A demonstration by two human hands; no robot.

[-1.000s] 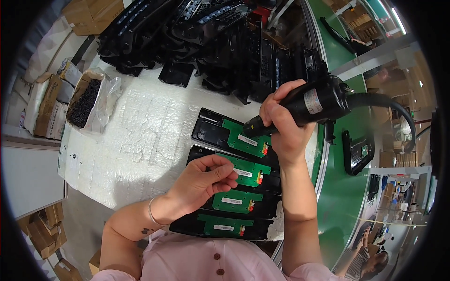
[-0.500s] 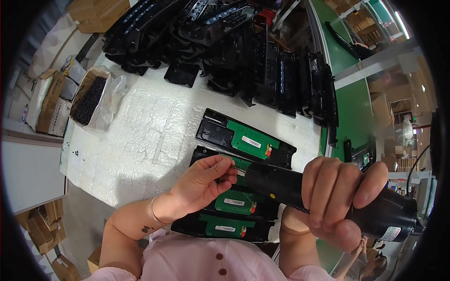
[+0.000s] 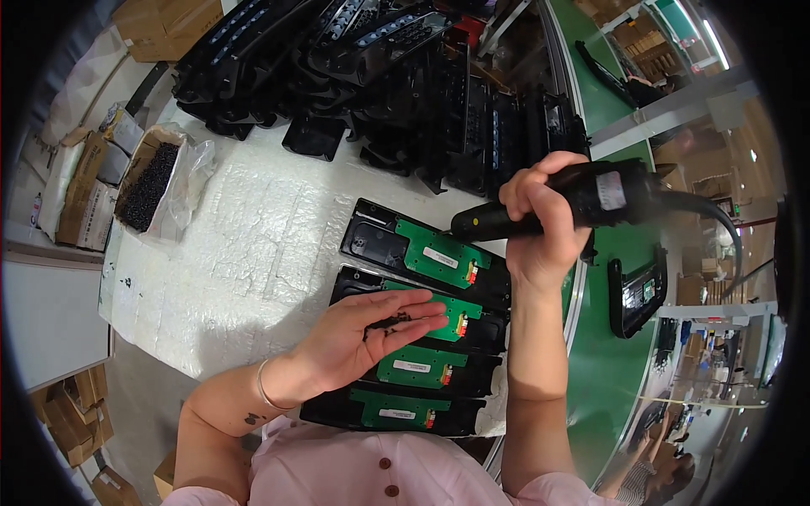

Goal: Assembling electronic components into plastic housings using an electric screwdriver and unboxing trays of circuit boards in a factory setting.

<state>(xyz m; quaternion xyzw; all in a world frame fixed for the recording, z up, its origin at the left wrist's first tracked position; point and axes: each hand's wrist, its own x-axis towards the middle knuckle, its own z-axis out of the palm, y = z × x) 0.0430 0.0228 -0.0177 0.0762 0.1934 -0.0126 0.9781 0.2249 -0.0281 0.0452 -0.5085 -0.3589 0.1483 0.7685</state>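
My right hand (image 3: 548, 198) grips a black electric screwdriver (image 3: 498, 221), its cable running off to the right. The screwdriver's tip end is over the upper edge of the green circuit board (image 3: 422, 244) in the farthest black panel (image 3: 371, 240). Cupped palm-up, my left hand (image 3: 350, 337) holds several small black screws (image 3: 388, 324), its fingers stretched over the second panel's circuit board (image 3: 451, 305). Nearer to me lie more black panels with green boards, such as the third board (image 3: 413, 368) and the nearest board (image 3: 396, 413). Each board has a white label and a red-and-white connector.
Black plastic housings (image 3: 371, 110) are piled along the table's far side. An open box of small black screws (image 3: 150, 185) stands at the left on the white-covered table (image 3: 228, 270). To the right, a black housing (image 3: 637, 291) lies on a green surface (image 3: 591, 320). Other people are at the far right.
My right hand has moved the screwdriver up and away, from the second panel to the farthest one. My left hand's fingers have opened from a pinch, showing screws in the palm.
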